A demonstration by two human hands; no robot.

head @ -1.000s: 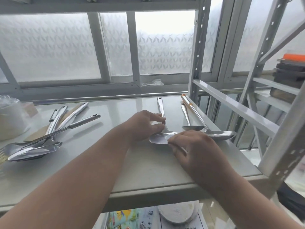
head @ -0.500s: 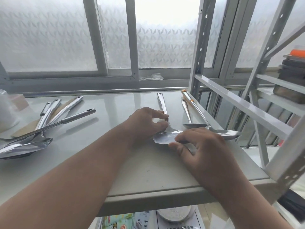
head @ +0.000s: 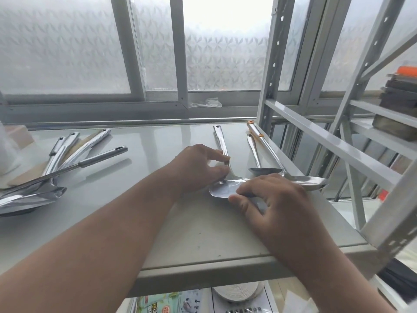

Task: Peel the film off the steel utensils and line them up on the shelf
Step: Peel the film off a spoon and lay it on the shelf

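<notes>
A steel spatula [head: 222,189] lies on the white shelf [head: 140,168], its handle pointing toward the window. My left hand [head: 200,168] pinches its neck where handle meets blade. My right hand [head: 274,203] presses on the blade's right front edge, thumb and fingers closed on it. Whether film is between the fingers I cannot tell. Two more steel spoons lie parallel just to the right: a small one [head: 259,163] and a long ladle [head: 291,175] with an orange tag. A pile of several steel utensils [head: 52,175] lies at the left.
A white metal rack post and diagonal brace [head: 338,145] stand close at the right. A second rack [head: 397,105] farther right holds dark stacked blocks. A white bag [head: 6,152] sits at the far left. Frosted windows run behind the shelf.
Both hands have stayed on the spatula blade. The view has shifted slightly, with the pile at the left sliding toward the frame's edge. My right fingers have closed a little more on the blade.
</notes>
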